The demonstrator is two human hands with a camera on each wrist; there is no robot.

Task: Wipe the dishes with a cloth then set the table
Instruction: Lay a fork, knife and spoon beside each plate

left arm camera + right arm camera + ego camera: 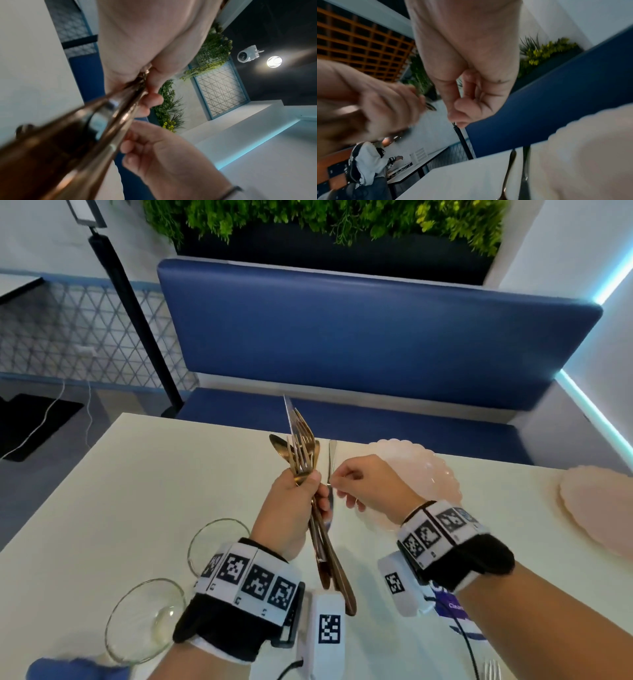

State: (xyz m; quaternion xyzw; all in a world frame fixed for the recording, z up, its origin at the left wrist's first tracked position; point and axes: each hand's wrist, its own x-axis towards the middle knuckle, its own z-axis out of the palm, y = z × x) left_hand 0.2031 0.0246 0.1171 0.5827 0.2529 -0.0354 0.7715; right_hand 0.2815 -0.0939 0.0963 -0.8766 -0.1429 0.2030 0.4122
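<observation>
Cutlery bundle [303,460] sits in the left hand [291,515], fingers wrapped round the handles mid-length. Heads point up and away toward the bench, handle ends hang down toward the wrist. Long axis near vertical, tilted a bit.

Count in the bundle, head view: one silver-bladed knife sticking highest, at least two gold forks, one gold spoon bowl clear on the left, maybe a second behind the forks; can't confirm. Left wrist view only shows blurred gold handles, no help for counting.

Right hand [363,487] is just right of the bundle, level with the left thumb. Thumb and index are closed to a narrow pinch, other fingers loosely curled. Looks like it pinches a thin silver piece [331,460] standing beside the bundle, likely a knife being drawn out, but the contact is small and I can't be sure it's gripped.

Key relation: the piece lies directly left of the right fingertips, axis parallel to the bundle, so the pull would be up and right, clear of the fork tines. Right hand is the nearer one for placing.

On the table [137,474]: two pink scalloped plates, one [431,474] just behind the right hand, one [596,508] at the right edge. Two clear glass bowls [144,621] near left. Blue cloth [75,669] at the bottom left corner, blurred.
</observation>
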